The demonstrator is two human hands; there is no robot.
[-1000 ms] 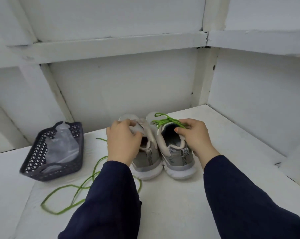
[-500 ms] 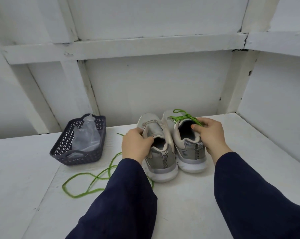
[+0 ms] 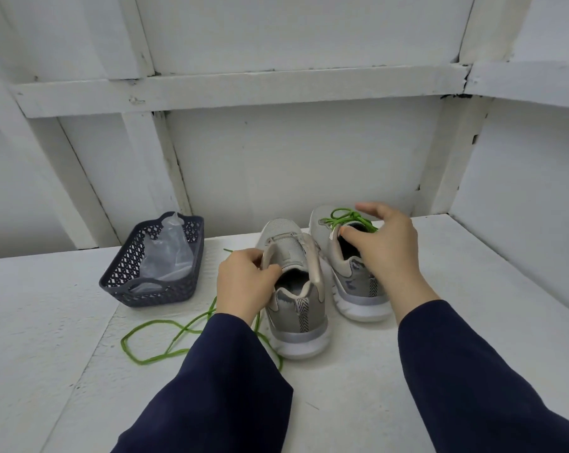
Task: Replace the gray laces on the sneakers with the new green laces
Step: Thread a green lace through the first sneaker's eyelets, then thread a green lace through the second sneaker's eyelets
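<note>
Through the head camera I see both sneakers standing side by side on the white table [image 3: 342, 403], heels toward me, toes toward the far wall. My left hand [image 3: 244, 282] grasps the left sneaker [image 3: 298, 317] at the left edge of its opening, thumb and fingers curled over the collar beside the tongue. My right hand [image 3: 389, 253] is released: the fingers are spread and nearly straight above the right sneaker [image 3: 358, 282], the thumb near the tongue. I cannot tell whether the palm touches the shoe. A tied green lace [image 3: 343, 217] sits in a bow on the far part of the right sneaker, just past my fingers. A loose green lace [image 3: 160, 336] lies in loops on the table, left of the left sneaker and partly under my left sleeve. Further left stands a dark basket [image 3: 152, 291] with a clear plastic bag [image 3: 169, 253] in it.
</note>
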